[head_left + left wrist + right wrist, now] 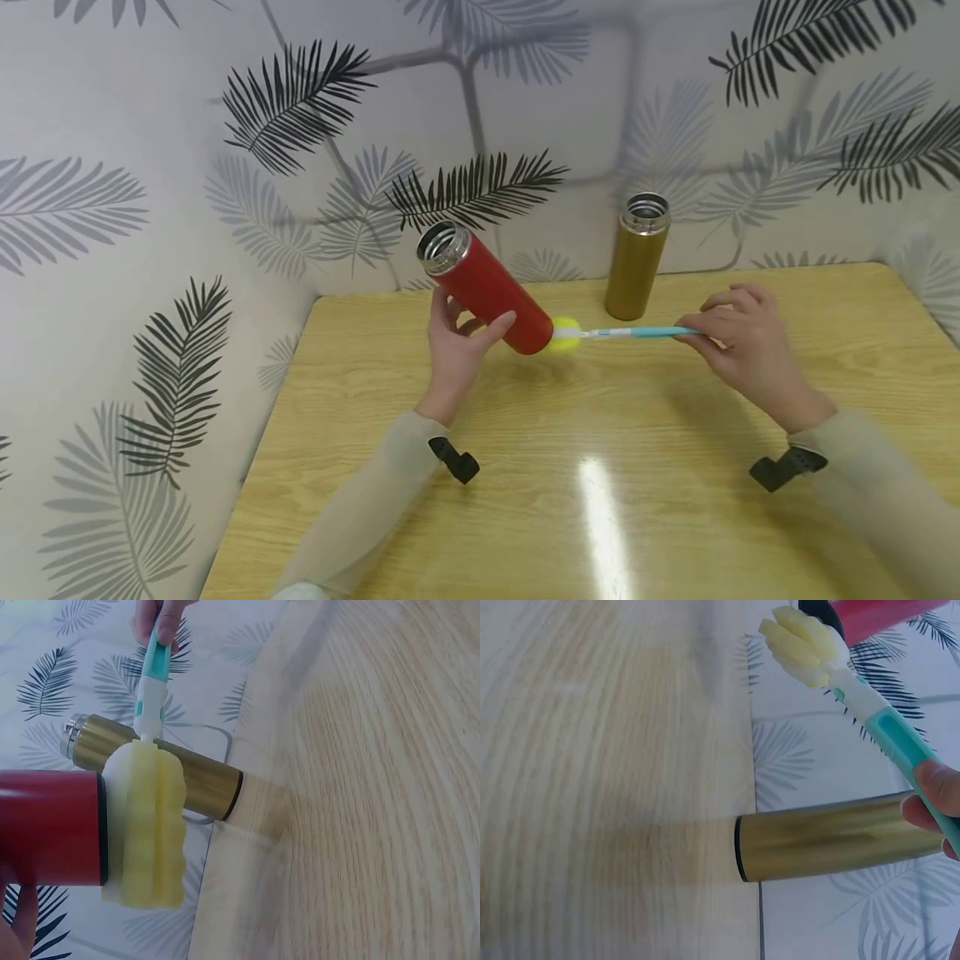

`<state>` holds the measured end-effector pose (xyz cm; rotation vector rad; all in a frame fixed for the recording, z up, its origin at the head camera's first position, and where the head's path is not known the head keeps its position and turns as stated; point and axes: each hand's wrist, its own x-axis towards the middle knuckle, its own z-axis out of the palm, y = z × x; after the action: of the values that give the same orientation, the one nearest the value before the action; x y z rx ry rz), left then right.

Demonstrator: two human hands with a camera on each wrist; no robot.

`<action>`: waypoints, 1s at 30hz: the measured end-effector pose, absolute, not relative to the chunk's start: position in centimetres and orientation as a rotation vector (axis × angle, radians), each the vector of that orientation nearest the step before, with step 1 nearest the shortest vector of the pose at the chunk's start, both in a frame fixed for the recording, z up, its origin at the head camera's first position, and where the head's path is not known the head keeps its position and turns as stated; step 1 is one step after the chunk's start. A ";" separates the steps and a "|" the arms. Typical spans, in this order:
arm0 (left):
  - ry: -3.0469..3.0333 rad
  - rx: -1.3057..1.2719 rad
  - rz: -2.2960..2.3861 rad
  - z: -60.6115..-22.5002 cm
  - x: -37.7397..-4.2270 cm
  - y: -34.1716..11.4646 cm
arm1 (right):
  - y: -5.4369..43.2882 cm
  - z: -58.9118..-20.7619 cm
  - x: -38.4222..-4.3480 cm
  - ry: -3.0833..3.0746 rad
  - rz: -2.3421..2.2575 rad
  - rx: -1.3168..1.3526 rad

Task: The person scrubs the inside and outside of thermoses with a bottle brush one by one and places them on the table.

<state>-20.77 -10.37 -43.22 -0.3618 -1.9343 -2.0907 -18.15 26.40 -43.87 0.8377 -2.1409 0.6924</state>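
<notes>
Left fingers (440, 308) are gripping a red bottle (498, 292), tilted, mouth pointing up-left beyond them. Right fingers (735, 298) are pinching a brush (637, 332), long axis running leftward from them, sponge (566, 334) touching the bottle's base.

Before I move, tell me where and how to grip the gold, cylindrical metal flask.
Probably best around the middle of the gold, cylindrical metal flask, coming from the right: it stands upright, its straight sides suit wrapped fingers, and a leaf-patterned wall rises behind. Avoid the open mouth. The right hand is nearer, but holds the blue-and-white brush with a yellow sponge head.
</notes>
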 end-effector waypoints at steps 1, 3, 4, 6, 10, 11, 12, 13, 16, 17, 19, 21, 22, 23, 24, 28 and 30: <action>-1.935 -0.361 -2.082 -43.2 -20.8 -10.4 | 26.2 -43.9 -18.1 -2.138 0.705 0.841; -1.940 -0.354 -2.056 -43.2 -21.0 -10.4 | 25.9 -44.2 -18.0 -2.116 0.740 0.843; -1.946 -0.347 -2.041 -43.2 -21.0 -10.4 | 25.9 -44.2 -17.9 -2.100 0.756 0.847; -1.962 -0.337 -2.014 -43.1 -21.0 -10.6 | 26.0 -44.4 -17.8 -2.072 0.775 0.841; -1.991 -0.331 -1.994 -42.9 -20.8 -10.8 | 27.0 -44.3 -17.7 -2.062 0.780 0.801; -1.993 -0.332 -1.998 -42.9 -20.7 -10.8 | 27.2 -44.2 -17.8 -2.073 0.771 0.790; -1.992 -0.335 -2.009 -42.8 -20.6 -10.7 | 27.5 -44.1 -17.8 -2.081 0.767 0.781; -1.993 -0.336 -2.020 -42.8 -20.5 -10.7 | 27.6 -44.0 -17.8 -2.097 0.763 0.772; -1.995 -0.340 -2.044 -43.0 -20.2 -10.4 | 27.6 -43.8 -17.8 -2.155 0.758 0.787; -1.995 -0.341 -2.043 -43.0 -20.1 -10.2 | 27.4 -43.7 -17.8 -2.173 0.756 0.797; -1.999 -0.343 -2.031 -43.0 -20.2 -10.0 | 27.0 -43.7 -17.8 -2.197 0.762 0.822; -1.999 -0.336 -2.002 -43.0 -20.3 -9.9 | 26.6 -43.7 -17.6 -2.197 0.767 0.852; -1.998 -0.327 -1.988 -43.1 -20.4 -10.0 | 26.4 -43.8 -17.5 -2.184 0.773 0.860; -1.992 -0.314 -1.981 -43.1 -20.5 -10.1 | 26.2 -43.8 -17.4 -2.164 0.775 0.872; -1.981 -0.304 -1.980 -43.2 -20.7 -10.2 | 26.1 -43.9 -17.3 -2.147 0.772 0.883; -1.942 -0.257 -2.003 -43.5 -21.1 -11.0 | 26.3 -43.9 -16.9 -2.132 0.751 0.905; -1.934 -0.241 -2.020 -43.7 -21.2 -11.4 | 26.9 -43.9 -16.6 -2.176 0.759 0.919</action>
<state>-21.19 -11.44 -43.68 -0.2412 -1.9339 -2.0204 -16.62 26.91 -43.88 0.9190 -2.1761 0.7591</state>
